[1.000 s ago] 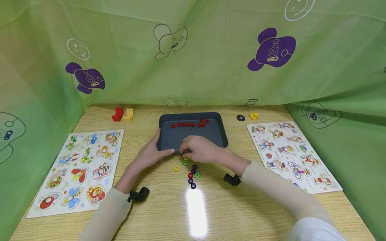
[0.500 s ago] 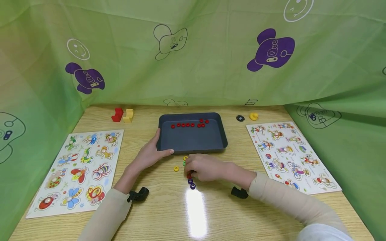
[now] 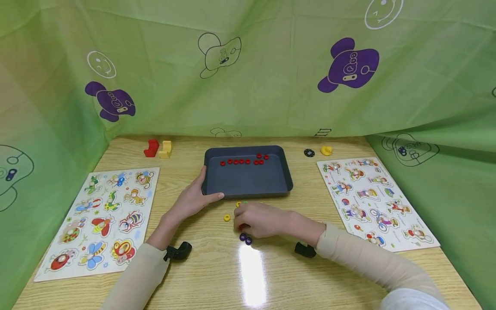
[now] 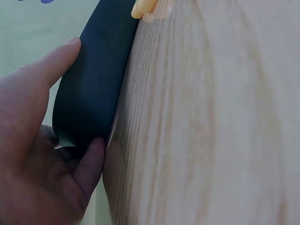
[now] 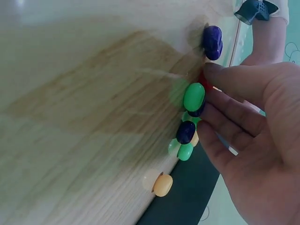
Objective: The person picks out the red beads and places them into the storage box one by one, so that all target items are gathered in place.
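Observation:
My left hand (image 3: pixel 190 197) grips the front left corner of a dark grey tray (image 3: pixel 246 178), thumb along the front rim and fingers at the left side. Inside the tray, several red beads (image 3: pixel 242 161) lie in a loose row toward the back. In front of it my right hand (image 3: pixel 260 220) is low over the tabletop, pinching a red bead (image 5: pixel 206 82) between thumb and fingers. Close to those fingers are a green bead (image 5: pixel 194 97) and a dark purple bead (image 5: pixel 186 132). Two purple beads (image 3: pixel 246 239) lie just nearer, and a yellow bead (image 3: pixel 226 218) sits to the left.
An insect puzzle board (image 3: pixel 102 219) lies at the left and a puzzle board of figures (image 3: pixel 372 198) at the right. Behind are a red block (image 3: pixel 151 148), a yellow block (image 3: pixel 165 149), a black disc (image 3: pixel 309 153) and a yellow duck (image 3: pixel 326 150). A green curtain (image 3: pixel 267 86) encloses the table.
My right hand has come back from the tray's front edge to the loose beads and taken hold of a red one. A purple bead has shifted slightly left. The left hand stays put.

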The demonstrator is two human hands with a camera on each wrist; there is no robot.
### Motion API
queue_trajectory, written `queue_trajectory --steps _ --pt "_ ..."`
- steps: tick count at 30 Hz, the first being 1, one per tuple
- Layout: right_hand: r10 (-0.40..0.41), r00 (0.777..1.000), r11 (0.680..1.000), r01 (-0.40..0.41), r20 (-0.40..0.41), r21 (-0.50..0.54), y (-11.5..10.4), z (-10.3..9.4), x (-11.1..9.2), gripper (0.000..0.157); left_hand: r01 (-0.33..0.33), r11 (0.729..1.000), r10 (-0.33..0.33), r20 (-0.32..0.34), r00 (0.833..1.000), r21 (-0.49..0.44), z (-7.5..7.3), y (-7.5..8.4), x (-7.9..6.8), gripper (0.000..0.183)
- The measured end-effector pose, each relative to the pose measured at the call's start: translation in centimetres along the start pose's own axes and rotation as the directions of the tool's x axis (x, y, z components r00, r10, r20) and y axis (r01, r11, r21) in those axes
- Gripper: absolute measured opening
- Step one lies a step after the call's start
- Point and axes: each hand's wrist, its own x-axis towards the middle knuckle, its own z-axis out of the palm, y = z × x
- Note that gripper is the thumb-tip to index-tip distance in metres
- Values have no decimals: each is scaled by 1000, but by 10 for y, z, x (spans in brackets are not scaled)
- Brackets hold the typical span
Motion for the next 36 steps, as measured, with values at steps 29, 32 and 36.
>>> queue_trajectory --steps 29,32,36 --pt "384 899 910 -330 -212 252 73 -53 72 14 -23 999 23 -2 1000 -38 -1 -2 -1 110" --pt "429 880 893 -380 -203 240 82 -54 88 15 -27 999 26 -5 1000 -33 -1 -3 -2 110" --pt "448 872 888 -408 -196 213 93 -52 105 14 -43 998 43 -8 999 -42 0 -3 0 110"
